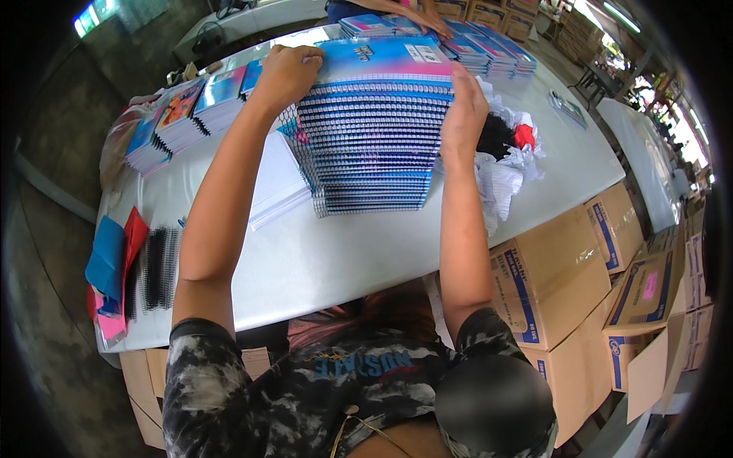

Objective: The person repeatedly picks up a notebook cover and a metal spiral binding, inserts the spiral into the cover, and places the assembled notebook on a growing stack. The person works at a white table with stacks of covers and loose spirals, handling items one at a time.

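"Blue and pink, top cover: what is the main lot?"

"One tall stack of spiral-bound notebooks (374, 137), coil loops visible. Position: over the middle of the table (313, 267), between the two hands. Whether its base touches the table, I cannot tell."

"Hands?"

"Left hand (290, 72): at the upper left corner of the stack, fingers bent and grasping it. Right hand (463, 114): at the upper right side, fingers grasping that edge, straighter than the left's."

"Items beside the stack?"

"Left: one block of white paper (269, 187), flat, partly behind the left forearm. Right: crumpled white paper (496, 187), with a black bundle (498, 139) and a red scrap (524, 136) in it."

"Left end of the table?"

"Black binding coils (159, 267), a group, lying next to blue sheets (105, 259) and a red sheet (135, 233). Farther back, a row of notebook piles (183, 114), picture covers uppermost."

"Far side?"

"More notebook piles (492, 49), blue and pink. A co-worker's hand (435, 24) is near them; its fingers are too small to judge."

"Remainder?"

"Right part of the table: one small flat packet (567, 108), well apart from the stack. Off the table, to the right: brown cardboard boxes (561, 282), several, blue-banded."
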Action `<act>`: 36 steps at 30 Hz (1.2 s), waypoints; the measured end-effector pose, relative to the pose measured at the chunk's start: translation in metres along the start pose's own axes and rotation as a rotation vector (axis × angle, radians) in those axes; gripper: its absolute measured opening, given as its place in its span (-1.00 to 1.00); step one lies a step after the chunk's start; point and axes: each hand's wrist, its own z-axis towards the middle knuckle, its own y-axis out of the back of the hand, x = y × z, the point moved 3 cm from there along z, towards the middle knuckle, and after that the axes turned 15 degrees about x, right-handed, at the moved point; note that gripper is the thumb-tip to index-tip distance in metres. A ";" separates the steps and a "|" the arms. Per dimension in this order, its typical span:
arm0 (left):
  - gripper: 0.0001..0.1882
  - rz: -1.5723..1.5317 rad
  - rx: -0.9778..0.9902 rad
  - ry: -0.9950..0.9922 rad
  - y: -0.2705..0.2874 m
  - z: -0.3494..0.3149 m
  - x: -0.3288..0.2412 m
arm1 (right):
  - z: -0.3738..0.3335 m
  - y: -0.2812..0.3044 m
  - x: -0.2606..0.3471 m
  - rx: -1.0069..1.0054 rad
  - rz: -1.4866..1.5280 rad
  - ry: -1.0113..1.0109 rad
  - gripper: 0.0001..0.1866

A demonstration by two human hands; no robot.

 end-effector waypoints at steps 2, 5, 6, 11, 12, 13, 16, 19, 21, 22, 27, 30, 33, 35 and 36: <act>-0.65 -0.257 0.136 0.041 0.006 -0.008 -0.012 | -0.002 0.002 -0.008 -0.100 -0.247 0.070 -0.66; -0.67 -0.655 0.062 0.247 0.010 -0.013 0.012 | 0.000 0.003 -0.012 -0.091 -0.429 0.177 -0.70; -0.66 -0.825 0.026 0.335 0.012 -0.016 0.026 | -0.001 0.004 -0.012 -0.082 -0.465 0.163 -0.71; -0.55 -0.111 0.371 0.146 -0.090 -0.034 0.148 | -0.050 -0.009 0.008 -0.213 -0.480 0.386 -0.68; -0.44 -0.049 0.491 0.093 -0.110 -0.042 0.149 | -0.070 -0.019 0.005 -0.163 -0.404 0.393 -0.70; -0.31 0.067 0.583 0.156 -0.123 -0.047 0.123 | -0.094 -0.025 -0.002 -0.114 -0.364 0.401 -0.72; -0.06 0.111 0.704 0.321 -0.145 -0.062 0.111 | -0.164 -0.058 -0.033 0.485 -0.217 0.299 -0.76; -0.13 -0.198 0.414 0.406 -0.141 -0.070 0.128 | -0.205 -0.096 -0.059 0.802 -0.092 -0.206 -0.49; -0.20 -0.266 0.266 0.477 -0.134 -0.080 0.131 | -0.219 -0.112 -0.073 0.916 -0.054 -0.415 -0.30; -0.21 -0.319 0.266 0.480 -0.132 -0.085 0.133 | -0.222 -0.119 -0.076 0.919 -0.073 -0.450 -0.26; -0.22 -0.650 0.171 0.494 -0.117 -0.114 0.160 | -0.222 -0.155 -0.081 0.818 -0.124 -0.433 -0.09; -0.21 -0.587 0.293 0.440 -0.105 -0.131 0.171 | -0.220 -0.173 -0.093 0.774 -0.248 -0.315 -0.14; -0.27 -0.322 0.196 0.396 -0.100 -0.133 0.188 | -0.223 -0.185 -0.108 0.965 -0.408 -0.325 -0.33; -0.32 -0.207 -0.011 0.358 -0.075 -0.111 0.164 | -0.227 -0.182 -0.118 0.925 -0.528 -0.106 -0.37; -0.34 -0.142 -0.119 0.346 -0.058 -0.100 0.150 | -0.228 -0.183 -0.118 0.908 -0.577 0.009 -0.39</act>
